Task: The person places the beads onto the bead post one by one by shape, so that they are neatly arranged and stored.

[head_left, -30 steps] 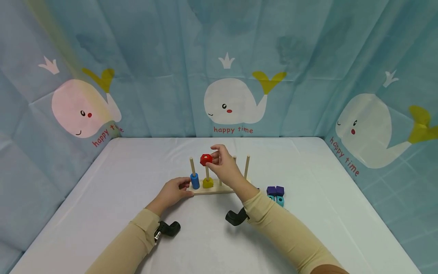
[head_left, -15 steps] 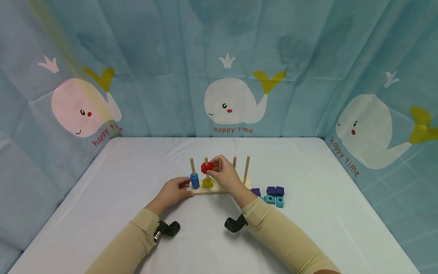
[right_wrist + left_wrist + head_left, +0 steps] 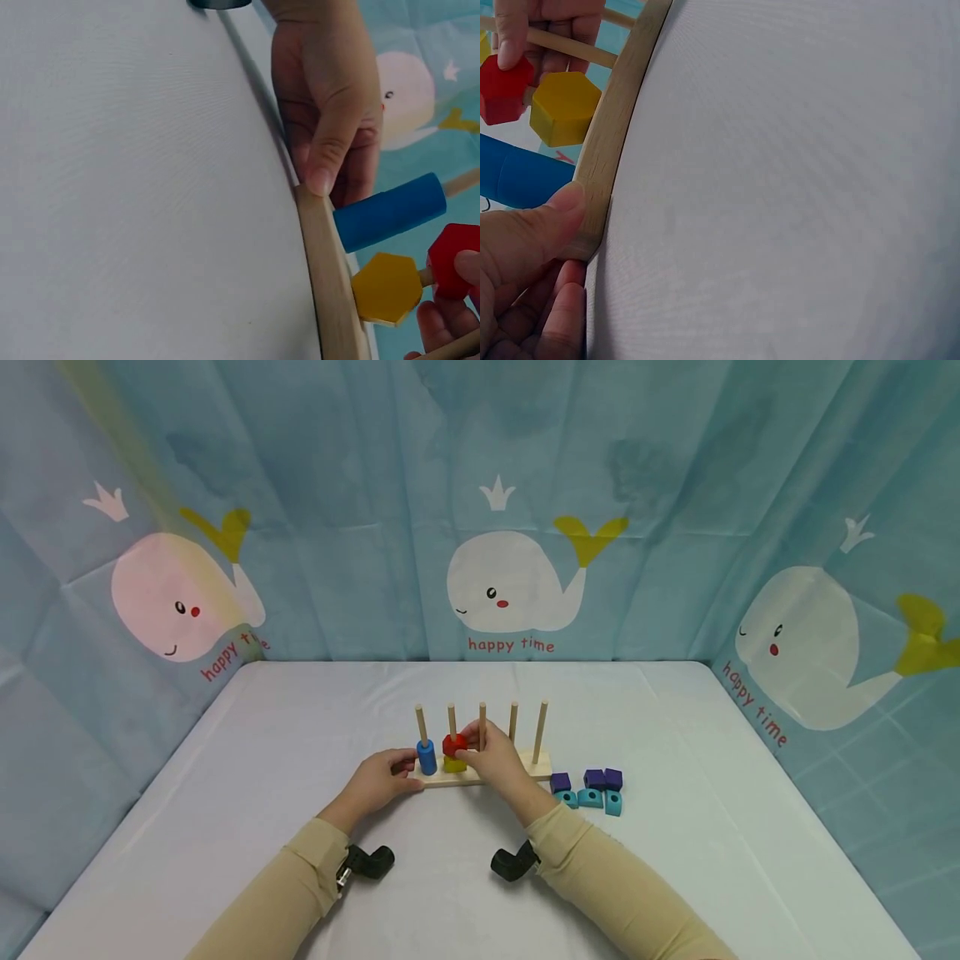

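My right hand pinches a red hexagonal bead threaded on the second peg of a wooden peg stand. In the left wrist view a short bit of peg shows between the red bead and the yellow hexagonal bead at the base. Blue cylinder beads sit on the first peg. At the stand's left end, my left hand grips the base between thumb and fingers. The other three pegs carry no beads.
Right of the stand lie purple beads and turquoise half-round beads on the white-covered table. A blue curtain with whale prints hangs behind. Black wrist devices are strapped below the sleeves.
My right hand has lowered the red bead from the top of the second peg to just above the yellow one. The left hand has stayed on the stand.
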A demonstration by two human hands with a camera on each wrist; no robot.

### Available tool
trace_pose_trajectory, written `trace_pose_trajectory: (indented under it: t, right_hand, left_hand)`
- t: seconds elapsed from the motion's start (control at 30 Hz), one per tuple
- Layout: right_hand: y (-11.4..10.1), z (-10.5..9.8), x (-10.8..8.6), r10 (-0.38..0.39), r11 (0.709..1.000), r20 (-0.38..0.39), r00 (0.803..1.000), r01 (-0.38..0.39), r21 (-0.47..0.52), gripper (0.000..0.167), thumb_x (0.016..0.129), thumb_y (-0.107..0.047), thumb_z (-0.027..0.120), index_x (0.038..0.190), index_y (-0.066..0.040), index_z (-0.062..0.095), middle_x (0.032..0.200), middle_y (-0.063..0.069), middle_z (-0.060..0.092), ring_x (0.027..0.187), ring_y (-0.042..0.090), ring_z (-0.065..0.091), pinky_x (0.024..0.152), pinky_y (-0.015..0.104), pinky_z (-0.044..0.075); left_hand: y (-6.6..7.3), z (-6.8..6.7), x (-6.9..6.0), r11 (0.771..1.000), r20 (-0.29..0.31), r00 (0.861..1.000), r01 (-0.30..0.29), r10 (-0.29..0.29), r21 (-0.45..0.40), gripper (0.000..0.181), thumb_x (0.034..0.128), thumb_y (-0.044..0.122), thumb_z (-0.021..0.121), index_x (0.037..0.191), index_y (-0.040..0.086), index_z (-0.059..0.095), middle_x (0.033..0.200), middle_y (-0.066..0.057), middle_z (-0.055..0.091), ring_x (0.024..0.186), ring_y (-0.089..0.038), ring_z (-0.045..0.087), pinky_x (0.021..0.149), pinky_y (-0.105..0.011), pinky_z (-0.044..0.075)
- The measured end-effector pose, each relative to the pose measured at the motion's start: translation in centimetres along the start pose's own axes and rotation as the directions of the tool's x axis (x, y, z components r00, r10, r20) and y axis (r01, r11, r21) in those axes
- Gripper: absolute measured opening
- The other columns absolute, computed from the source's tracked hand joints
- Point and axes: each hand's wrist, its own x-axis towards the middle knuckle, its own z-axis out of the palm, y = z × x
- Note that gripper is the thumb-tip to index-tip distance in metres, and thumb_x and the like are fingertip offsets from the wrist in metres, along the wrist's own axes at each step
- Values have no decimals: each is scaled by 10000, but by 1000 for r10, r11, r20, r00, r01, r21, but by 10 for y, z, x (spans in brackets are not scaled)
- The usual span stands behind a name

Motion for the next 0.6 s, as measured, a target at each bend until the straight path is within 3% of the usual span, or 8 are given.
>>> trace_pose_trajectory:
  t: [0.4,0.6]
  right_hand:
    - [6,2,0,0,1000,10,1000,0,7,218,819,-58,671,996,-51,542,981,77,616,903,200,579,860,342,484]
    - [5,-2,-1,-8,1000,37,999,9,-24,334,855,-158,650,1147,-43,536,1093,91,600,1022,233,564,906,360,463]
  left_hand:
    - [1,0,-1,1000,3,1000,1,-1,-17,572,742,278,760,1250,99,567,1103,-11,623,1039,-171,561,918,-377,446]
    - [1,1,0,1000,4,1000,7,-7,-23,583,738,274,763,1254,91,563,1111,-17,622,1040,-169,565,913,-368,452]
